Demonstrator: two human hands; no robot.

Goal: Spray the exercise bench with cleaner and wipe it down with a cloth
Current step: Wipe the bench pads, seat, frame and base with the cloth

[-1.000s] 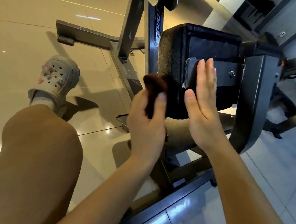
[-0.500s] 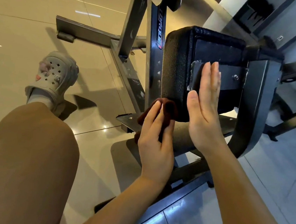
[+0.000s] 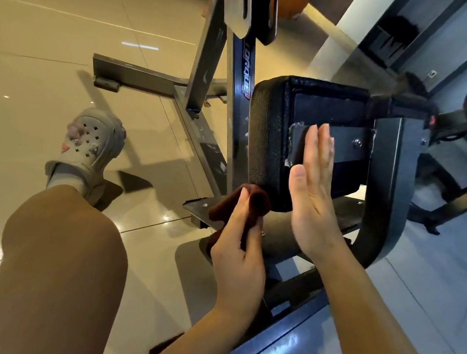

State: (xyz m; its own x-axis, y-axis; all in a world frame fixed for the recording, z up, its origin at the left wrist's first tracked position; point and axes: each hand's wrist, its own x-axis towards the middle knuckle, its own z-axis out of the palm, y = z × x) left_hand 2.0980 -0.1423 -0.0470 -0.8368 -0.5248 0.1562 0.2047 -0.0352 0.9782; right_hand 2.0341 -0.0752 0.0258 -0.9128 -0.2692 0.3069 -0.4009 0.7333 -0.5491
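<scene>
In the head view, the black pad (image 3: 268,140) of the exercise bench stands in the middle of the picture. It is a thick block with rounded corners, and its cover is a grainy, pebbled vinyl with a dull shine. On its near face a flat dark metal plate (image 3: 348,144) is fixed with a bolt, and torn grey tape shows at the left end of the plate. A broad, smooth, curved steel bracket (image 3: 383,192) carries the pad at 3 o'clock from it. At 11 o'clock from the pad rises a square steel upright (image 3: 245,71) with white letters printed along it.

The cloth (image 3: 248,204) is dark brown, soft and fuzzy, bunched into folds. It lies against the lower left corner of the pad, at 7 o'clock from the pad's centre. The left hand (image 3: 239,259) holds it: the grip is clamped on the cloth, with the fingers curled over the folds and the fingertips pointing up to the pad.

The right hand (image 3: 311,190) is flat, its grip apart, with the fingers straight and together and the thumb standing free. The fingertips lie over the taped plate.

At 9 o'clock a grey perforated clog (image 3: 91,144) rests on the glossy beige floor tiles (image 3: 50,71).
</scene>
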